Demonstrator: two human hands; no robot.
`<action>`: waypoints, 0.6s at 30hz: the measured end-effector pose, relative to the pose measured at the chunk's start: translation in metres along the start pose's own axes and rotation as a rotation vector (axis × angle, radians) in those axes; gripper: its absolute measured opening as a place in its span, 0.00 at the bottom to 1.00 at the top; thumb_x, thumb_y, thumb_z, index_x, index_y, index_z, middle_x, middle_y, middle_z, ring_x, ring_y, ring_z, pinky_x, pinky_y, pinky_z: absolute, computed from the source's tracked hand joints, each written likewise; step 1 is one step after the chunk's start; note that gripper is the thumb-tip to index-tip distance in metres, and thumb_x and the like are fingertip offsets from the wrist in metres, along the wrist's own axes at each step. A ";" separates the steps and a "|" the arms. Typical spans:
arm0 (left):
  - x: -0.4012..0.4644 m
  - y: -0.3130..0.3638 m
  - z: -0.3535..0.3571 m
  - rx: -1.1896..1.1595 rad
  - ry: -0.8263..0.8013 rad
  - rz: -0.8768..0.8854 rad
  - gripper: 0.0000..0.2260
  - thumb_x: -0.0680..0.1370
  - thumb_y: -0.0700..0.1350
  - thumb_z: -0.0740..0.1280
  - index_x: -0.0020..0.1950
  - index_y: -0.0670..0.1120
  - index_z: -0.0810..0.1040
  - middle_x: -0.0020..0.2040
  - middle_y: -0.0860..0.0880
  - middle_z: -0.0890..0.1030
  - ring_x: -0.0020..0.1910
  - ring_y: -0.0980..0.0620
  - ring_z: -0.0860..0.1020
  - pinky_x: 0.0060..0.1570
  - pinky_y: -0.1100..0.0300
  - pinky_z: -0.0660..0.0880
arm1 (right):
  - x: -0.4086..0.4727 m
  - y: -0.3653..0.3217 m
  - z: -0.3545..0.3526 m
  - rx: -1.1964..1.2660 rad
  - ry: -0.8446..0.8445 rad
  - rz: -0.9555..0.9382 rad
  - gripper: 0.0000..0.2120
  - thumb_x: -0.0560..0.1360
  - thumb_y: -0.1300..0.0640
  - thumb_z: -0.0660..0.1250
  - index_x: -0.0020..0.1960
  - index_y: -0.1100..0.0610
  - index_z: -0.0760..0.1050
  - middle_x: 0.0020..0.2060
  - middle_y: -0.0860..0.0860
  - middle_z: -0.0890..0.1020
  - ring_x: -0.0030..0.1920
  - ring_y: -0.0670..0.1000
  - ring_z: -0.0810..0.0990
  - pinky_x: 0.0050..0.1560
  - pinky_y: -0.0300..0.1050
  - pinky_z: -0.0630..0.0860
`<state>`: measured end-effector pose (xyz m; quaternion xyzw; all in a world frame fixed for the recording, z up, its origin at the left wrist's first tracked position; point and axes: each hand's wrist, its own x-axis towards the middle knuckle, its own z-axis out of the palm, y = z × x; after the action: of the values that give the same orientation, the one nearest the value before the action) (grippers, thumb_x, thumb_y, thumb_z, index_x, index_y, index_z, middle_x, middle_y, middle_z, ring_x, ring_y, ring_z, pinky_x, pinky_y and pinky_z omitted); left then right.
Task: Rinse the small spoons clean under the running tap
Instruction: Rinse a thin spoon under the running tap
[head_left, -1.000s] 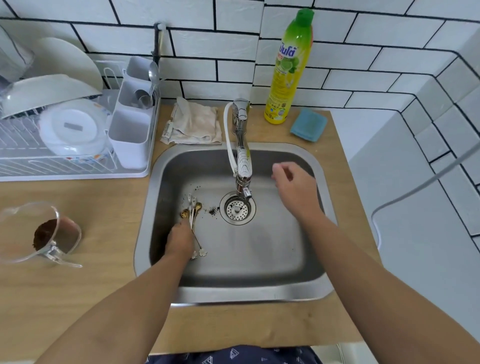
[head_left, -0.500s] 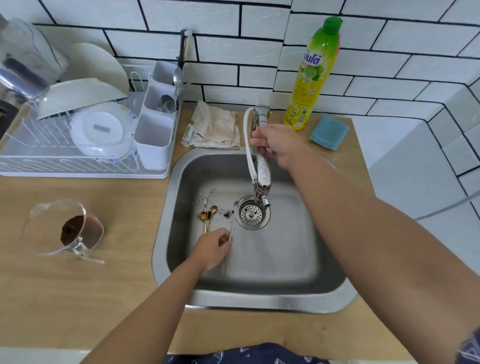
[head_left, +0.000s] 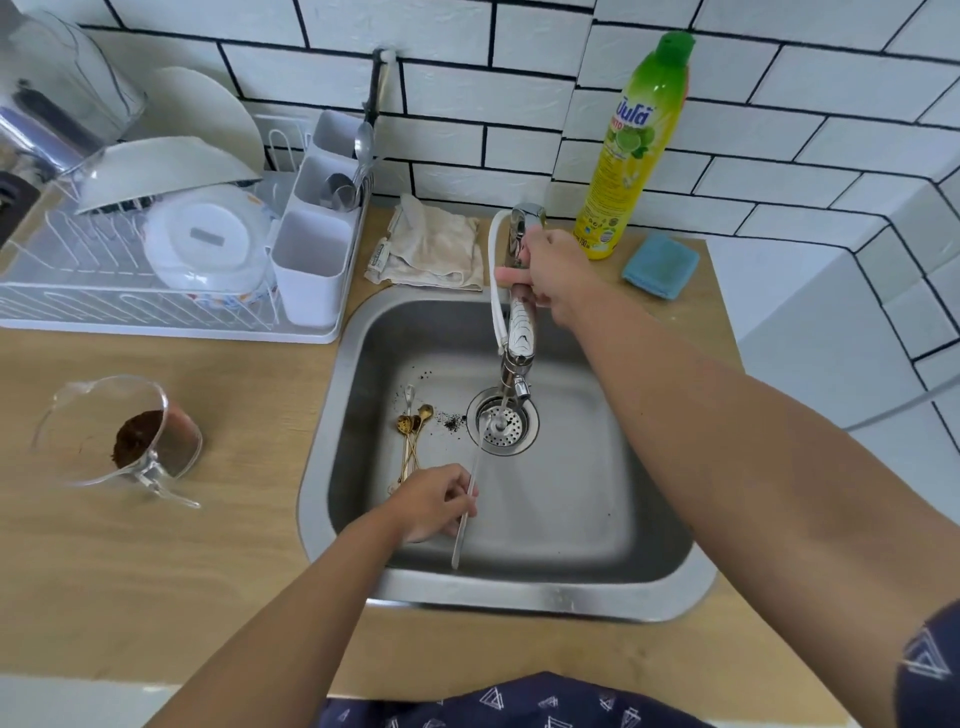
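Since a moment ago, water has begun to fall from the tap (head_left: 517, 332), and my left hand (head_left: 434, 501) has pushed its pinched silver spoon (head_left: 470, 486) forward, bowl over the drain (head_left: 503, 425). My right hand (head_left: 553, 270) grips the tap lever. The gold spoons (head_left: 410, 431) lie near the sink's (head_left: 545, 592) left wall.

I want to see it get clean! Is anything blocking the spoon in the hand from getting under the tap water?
Nothing visible. The left hand holds the silver spoon, bowl already below the tap spout, above the drain strainer. The gold spoons lie aside.
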<state>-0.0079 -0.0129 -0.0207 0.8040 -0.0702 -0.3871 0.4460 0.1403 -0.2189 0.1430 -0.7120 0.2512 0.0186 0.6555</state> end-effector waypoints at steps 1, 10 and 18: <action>0.000 0.000 0.001 -0.001 0.005 0.002 0.03 0.79 0.39 0.66 0.48 0.47 0.78 0.41 0.51 0.84 0.41 0.54 0.82 0.40 0.60 0.82 | -0.001 0.001 -0.001 0.016 -0.004 -0.001 0.15 0.86 0.51 0.55 0.43 0.56 0.68 0.42 0.53 0.77 0.33 0.46 0.87 0.20 0.35 0.68; -0.004 0.008 0.000 0.042 0.033 0.001 0.04 0.80 0.39 0.64 0.52 0.45 0.78 0.44 0.49 0.84 0.42 0.51 0.81 0.43 0.58 0.82 | -0.024 0.078 -0.024 0.167 0.299 -0.026 0.05 0.81 0.55 0.64 0.46 0.50 0.76 0.37 0.48 0.80 0.33 0.43 0.78 0.36 0.38 0.70; -0.002 0.008 0.000 0.094 -0.021 0.007 0.05 0.78 0.39 0.65 0.50 0.47 0.79 0.41 0.51 0.83 0.41 0.51 0.82 0.43 0.55 0.81 | -0.085 0.198 0.005 -0.026 -0.200 0.138 0.16 0.78 0.57 0.73 0.64 0.55 0.76 0.49 0.51 0.86 0.49 0.50 0.85 0.49 0.47 0.80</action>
<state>-0.0077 -0.0164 -0.0137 0.8195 -0.0957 -0.3903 0.4085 -0.0076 -0.1890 -0.0104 -0.6959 0.2328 0.1381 0.6652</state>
